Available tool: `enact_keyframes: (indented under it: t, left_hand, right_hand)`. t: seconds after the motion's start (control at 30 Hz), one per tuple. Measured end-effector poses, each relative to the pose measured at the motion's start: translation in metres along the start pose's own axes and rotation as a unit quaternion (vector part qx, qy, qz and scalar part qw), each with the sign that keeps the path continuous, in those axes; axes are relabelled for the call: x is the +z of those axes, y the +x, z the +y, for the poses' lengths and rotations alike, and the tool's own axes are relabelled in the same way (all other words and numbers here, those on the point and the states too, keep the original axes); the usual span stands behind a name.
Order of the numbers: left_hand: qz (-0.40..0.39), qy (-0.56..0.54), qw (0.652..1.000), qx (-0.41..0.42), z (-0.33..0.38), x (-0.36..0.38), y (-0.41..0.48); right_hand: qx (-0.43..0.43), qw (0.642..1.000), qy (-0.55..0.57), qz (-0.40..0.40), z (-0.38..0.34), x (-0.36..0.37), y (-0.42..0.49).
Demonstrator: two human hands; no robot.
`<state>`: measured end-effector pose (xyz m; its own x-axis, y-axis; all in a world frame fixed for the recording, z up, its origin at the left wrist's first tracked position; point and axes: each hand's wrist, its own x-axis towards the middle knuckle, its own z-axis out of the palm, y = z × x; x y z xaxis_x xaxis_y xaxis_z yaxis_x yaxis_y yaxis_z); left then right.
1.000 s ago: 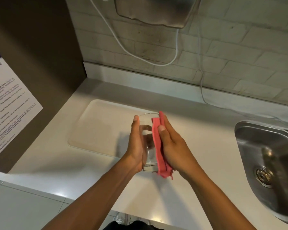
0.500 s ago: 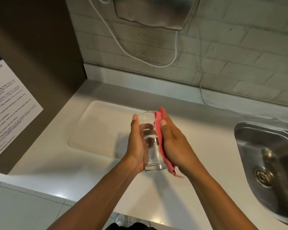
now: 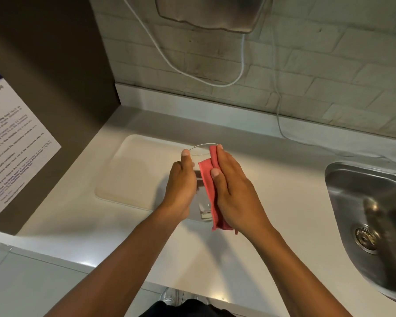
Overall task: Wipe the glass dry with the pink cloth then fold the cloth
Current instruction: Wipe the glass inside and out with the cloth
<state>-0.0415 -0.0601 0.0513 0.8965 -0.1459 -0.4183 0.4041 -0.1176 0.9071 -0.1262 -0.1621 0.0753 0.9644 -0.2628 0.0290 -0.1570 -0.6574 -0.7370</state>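
- The glass (image 3: 202, 179) is upright between both hands, held above the counter (image 3: 78, 216); nothing shows inside it.
- The left hand (image 3: 181, 186) wraps its left side, thumb up near the rim.
- The right hand (image 3: 233, 193) presses the cloth (image 3: 209, 186) flat against the glass's right side, fingers straight, thumb on the cloth.
- The cloth is bunched in a long strip from the rim down past the base, its lower end hanging free under the right palm.
- A pale tray (image 3: 133, 175) lies on the counter just left of and behind the hands; it looks bare.
- The sink (image 3: 375, 202) sits at the right, well apart from the hands, only its drain showing in the basin.
- Open counter lies between hands and sink, and along the near edge.
- A cable (image 3: 281, 124) trails along the back wall.
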Motion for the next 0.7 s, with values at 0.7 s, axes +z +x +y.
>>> enact_keyframes:
  t: [0.7]
  left_hand:
    - [-0.094, -0.245, 0.960, -0.095, 0.005, -0.009, -0.012]
  right_hand:
    - [-0.024, 0.998, 0.008, -0.065, -0.004, 0.005, -0.014]
